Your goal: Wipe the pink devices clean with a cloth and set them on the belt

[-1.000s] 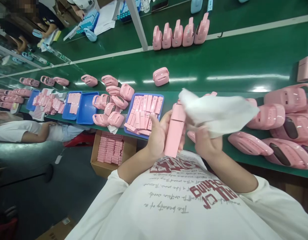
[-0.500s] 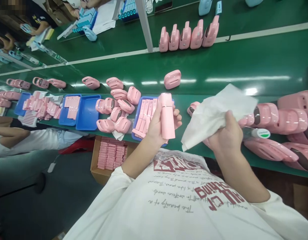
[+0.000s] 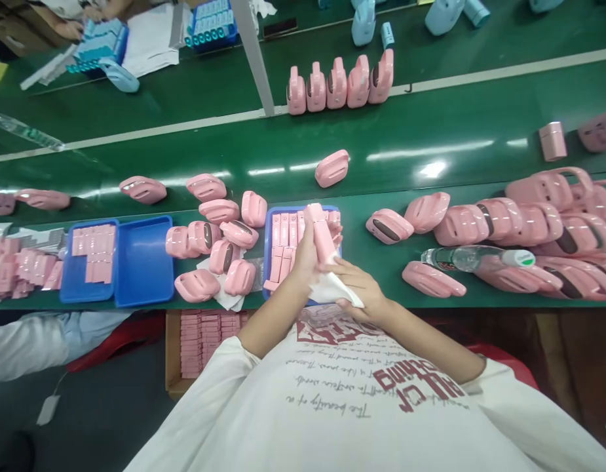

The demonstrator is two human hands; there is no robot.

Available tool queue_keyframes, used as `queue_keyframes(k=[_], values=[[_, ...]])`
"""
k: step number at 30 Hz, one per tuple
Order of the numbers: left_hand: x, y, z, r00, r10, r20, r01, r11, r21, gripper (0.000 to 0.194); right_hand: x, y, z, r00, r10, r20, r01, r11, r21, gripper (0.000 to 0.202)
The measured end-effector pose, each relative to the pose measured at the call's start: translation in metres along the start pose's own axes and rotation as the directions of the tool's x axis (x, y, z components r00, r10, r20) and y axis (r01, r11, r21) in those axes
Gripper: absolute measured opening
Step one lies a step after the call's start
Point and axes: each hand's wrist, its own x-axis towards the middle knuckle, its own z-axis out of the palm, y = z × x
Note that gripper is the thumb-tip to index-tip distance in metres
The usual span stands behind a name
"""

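Observation:
My left hand (image 3: 307,254) is wrapped round a pink rectangular tube-shaped case (image 3: 321,233), held tilted in front of my chest. With its fingers closed, my right hand (image 3: 358,288) presses a white cloth (image 3: 336,290) to the lower end of the case. Part of the cloth is hidden by the fingers. Behind my left hand lies a blue tray (image 3: 267,235) holding several similar pink pieces (image 3: 284,229). Several glossy pink handled housings (image 3: 239,276) are piled left of that tray.
More pink housings (image 3: 462,225) and a clear bottle (image 3: 457,257) lie on the right of the green bench (image 3: 361,262). Two blue trays (image 3: 144,262) sit at left. A metal post (image 3: 256,59) rises at the back. A carton (image 3: 173,354) stands below the bench.
My right hand has moved left, bringing the cloth from beside the case onto its lower end. The case has tilted in my left hand. The whole view has shifted to the right.

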Motion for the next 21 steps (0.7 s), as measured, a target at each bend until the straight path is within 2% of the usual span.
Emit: queue_keyframes(k=[1,2,3,5,7,9,11,14,16,17,19,21], values=[[0.004,0.001,-0.001,0.998,0.024,-0.05,-0.026,0.999,-0.034,0.04,-0.009,0.006,-0.006,0.991,0.13,0.009,-0.13,0.992,-0.006,0.031],[0.009,0.002,0.0,0.995,0.039,-0.096,-0.046,0.996,-0.074,0.04,-0.018,0.013,-0.014,0.956,0.294,0.004,-0.294,0.955,-0.033,0.039],[0.013,0.002,0.001,0.992,0.04,-0.118,-0.054,0.992,-0.113,0.039,-0.027,0.022,-0.024,0.892,0.452,-0.018,-0.452,0.889,-0.072,0.045],[0.018,0.004,0.005,0.998,0.008,-0.063,-0.018,0.987,-0.162,0.036,-0.04,0.042,-0.044,0.751,0.653,-0.099,-0.66,0.737,-0.145,0.051],[0.021,0.005,0.01,1.0,-0.006,0.01,0.008,0.986,-0.166,0.036,-0.045,0.065,-0.065,0.634,0.753,-0.178,-0.771,0.597,-0.222,0.048],[0.022,0.004,0.013,0.998,-0.015,0.056,0.023,0.987,-0.16,0.036,-0.043,0.086,-0.081,0.502,0.825,-0.26,-0.848,0.409,-0.338,0.042],[0.025,0.001,0.013,0.997,-0.01,0.072,0.021,0.988,-0.152,0.035,-0.038,0.105,-0.092,0.412,0.853,-0.322,-0.853,0.237,-0.464,0.042],[0.036,-0.004,0.005,1.0,0.015,0.026,-0.014,0.999,-0.028,0.029,-0.03,0.126,-0.1,0.323,0.901,-0.29,-0.803,0.099,-0.588,0.046],[0.052,-0.004,-0.007,0.996,0.073,-0.056,-0.057,0.967,0.25,0.024,-0.025,0.137,-0.104,0.265,0.935,-0.235,-0.787,0.069,-0.613,0.035],[0.062,-0.002,-0.013,0.988,0.123,-0.096,-0.073,0.91,0.408,0.022,-0.022,0.141,-0.106,0.254,0.942,-0.219,-0.79,0.071,-0.609,0.028],[0.089,0.01,-0.023,0.962,0.234,-0.144,-0.087,0.758,0.646,0.025,-0.016,0.149,-0.109,0.262,0.941,-0.215,-0.809,0.092,-0.581,0.02],[0.124,0.03,-0.029,0.939,0.299,-0.173,-0.081,0.678,0.731,0.038,-0.008,0.158,-0.112,0.271,0.934,-0.233,-0.838,0.109,-0.535,0.017]])
